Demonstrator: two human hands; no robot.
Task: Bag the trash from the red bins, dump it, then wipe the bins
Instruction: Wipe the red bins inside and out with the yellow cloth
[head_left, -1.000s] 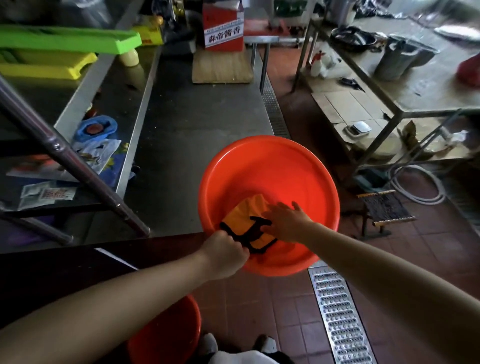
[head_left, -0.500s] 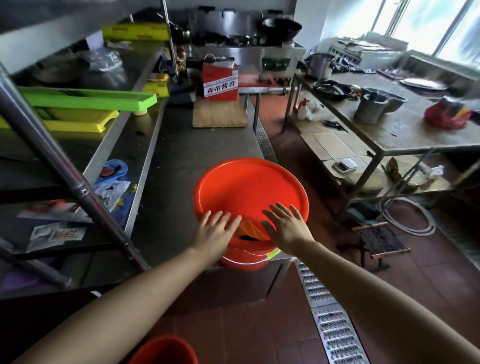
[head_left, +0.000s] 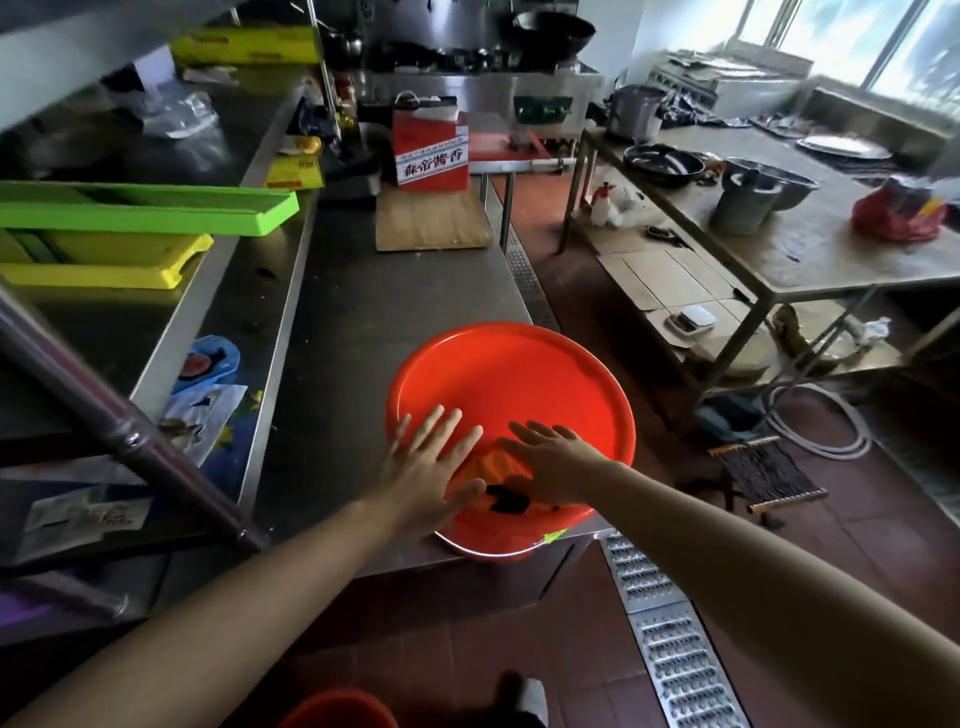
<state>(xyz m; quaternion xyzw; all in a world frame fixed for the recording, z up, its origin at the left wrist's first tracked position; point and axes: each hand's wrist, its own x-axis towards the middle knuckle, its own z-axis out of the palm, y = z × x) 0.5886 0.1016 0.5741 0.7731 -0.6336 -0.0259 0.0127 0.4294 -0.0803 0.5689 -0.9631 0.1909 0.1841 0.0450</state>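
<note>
- Steel counter (head_left: 395, 322) is carrying the red bin (head_left: 511, 379) at its near corner.
- Left hand (head_left: 423, 467) and right hand (head_left: 553, 462) are hovering flat-fingered, gripping nothing.
- Bumping it risks tipping it off, orange cloth (head_left: 496, 465) included.

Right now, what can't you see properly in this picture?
Head view:
- Orange cloth in the red bin: mostly covered by the right hand and left hand.
- The bin's bottom: hidden by hands and cloth.
- Second red bin: cut off by the bottom edge.
- Shoe: cut off too.
</note>
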